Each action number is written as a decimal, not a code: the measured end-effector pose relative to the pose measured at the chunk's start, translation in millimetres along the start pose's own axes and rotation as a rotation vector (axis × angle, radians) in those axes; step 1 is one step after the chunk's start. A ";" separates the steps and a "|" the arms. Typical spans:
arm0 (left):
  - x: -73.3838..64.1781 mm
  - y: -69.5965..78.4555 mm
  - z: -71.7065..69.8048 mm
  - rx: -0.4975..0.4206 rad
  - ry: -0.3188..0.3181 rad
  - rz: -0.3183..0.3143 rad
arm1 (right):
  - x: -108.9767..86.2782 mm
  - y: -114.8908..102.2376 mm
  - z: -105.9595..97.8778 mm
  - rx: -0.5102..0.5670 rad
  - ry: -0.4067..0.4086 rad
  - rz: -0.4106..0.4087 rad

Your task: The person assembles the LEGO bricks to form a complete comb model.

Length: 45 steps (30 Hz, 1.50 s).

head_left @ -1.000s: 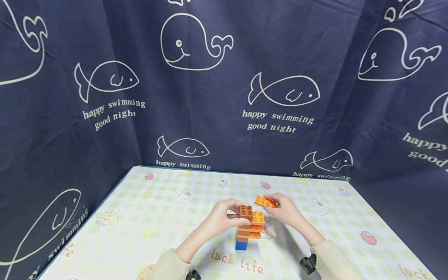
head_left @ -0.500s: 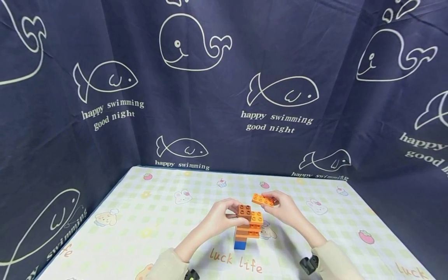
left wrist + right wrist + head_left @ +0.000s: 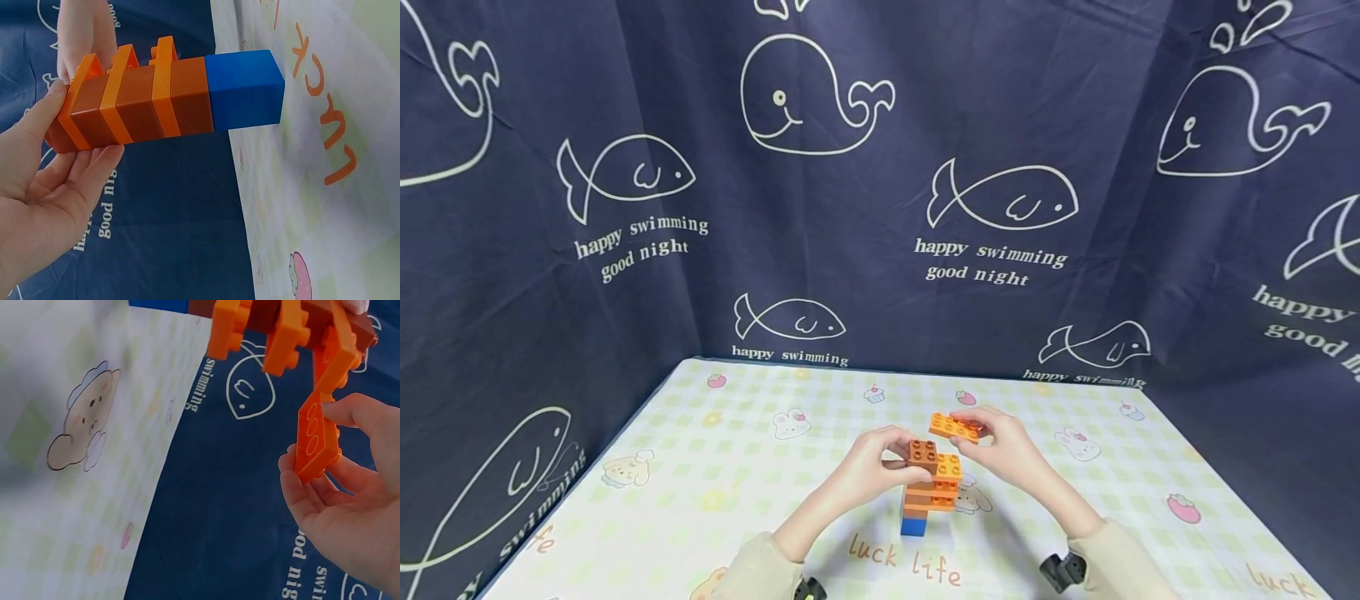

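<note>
A tower of toy building bricks stands on the table, with a blue brick (image 3: 244, 90) at its foot. Above that, brown bricks (image 3: 136, 92) alternate with thin orange plates (image 3: 167, 87) that jut out to the right. My left hand (image 3: 874, 463) grips the tower's top, thumb and fingers on opposite sides near the uppermost brown brick (image 3: 922, 451). My right hand (image 3: 1000, 446) pinches another orange plate (image 3: 946, 425), studs up, just behind and above the top jutting plate (image 3: 950, 467). In the right wrist view, the held plate's hollow underside (image 3: 312, 434) shows; whether it touches the tower, I cannot tell.
A pale checked cloth (image 3: 760, 492) with cartoon prints covers the table. Dark blue curtains (image 3: 880, 250) with white whale and fish drawings rise behind the table and at its sides.
My right hand has moved left with the orange plate, closer to the tower, and more of the plate's studs show. The left hand keeps its grip on the tower.
</note>
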<state>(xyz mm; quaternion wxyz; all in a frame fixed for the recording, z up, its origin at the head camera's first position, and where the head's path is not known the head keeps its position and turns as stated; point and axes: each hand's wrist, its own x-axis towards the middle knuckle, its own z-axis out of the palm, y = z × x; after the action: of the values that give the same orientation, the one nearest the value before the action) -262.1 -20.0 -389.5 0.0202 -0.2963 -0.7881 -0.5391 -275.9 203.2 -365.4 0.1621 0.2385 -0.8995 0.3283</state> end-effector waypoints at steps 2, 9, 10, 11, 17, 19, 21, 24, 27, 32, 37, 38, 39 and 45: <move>0.0 -0.5 -0.6 -0.005 -0.001 0.008 | -0.3 -2.4 -0.5 0.004 -0.002 -0.016; -0.3 -1.4 -1.9 0.006 -0.009 0.014 | -1.1 -8.5 -3.6 -0.001 -0.009 -0.040; -0.4 -1.7 -1.9 0.010 -0.009 0.019 | -1.3 -9.3 -4.0 -0.002 -0.007 -0.041; -0.5 -1.6 -2.0 0.013 -0.009 0.019 | -1.5 -10.1 -4.3 -0.003 -0.004 -0.043; -0.3 -1.7 -1.9 0.018 -0.007 0.019 | -3.2 -15.0 -5.9 0.001 0.010 -0.078; -0.3 -2.0 -1.7 0.016 -0.005 0.022 | -3.9 -17.4 -7.3 0.007 0.008 -0.092; -0.3 -2.1 -1.6 0.016 -0.002 0.024 | -4.5 -19.7 -8.9 0.015 0.002 -0.105; -0.6 -1.9 -1.4 0.023 0.003 0.025 | -5.1 -23.0 -10.6 0.024 -0.014 -0.117; -0.7 -2.0 -1.1 0.029 0.005 0.027 | -5.7 -25.9 -11.5 0.031 -0.030 -0.130; -1.5 -2.8 -0.7 0.049 0.008 0.039 | -7.5 -28.6 -11.6 0.036 -0.039 -0.165; -1.9 -2.8 -0.2 0.063 0.014 0.041 | -9.2 -28.6 -11.6 0.044 -0.038 -0.205; -1.9 -2.7 -0.1 0.066 0.015 0.040 | -9.4 -28.7 -11.6 0.045 -0.039 -0.210; -1.8 -2.7 0.0 0.068 0.015 0.039 | -9.5 -28.7 -11.5 0.047 -0.039 -0.215; -2.2 -2.4 0.2 0.097 0.024 0.055 | -10.2 -30.5 -12.1 0.036 -0.047 -0.207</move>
<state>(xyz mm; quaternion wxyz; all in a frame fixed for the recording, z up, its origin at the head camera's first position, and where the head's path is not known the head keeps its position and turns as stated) -261.4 -21.3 -392.3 0.0588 -0.3104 -0.8046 -0.5028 -249.4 194.1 -345.4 0.1698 0.3404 -0.8676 0.3203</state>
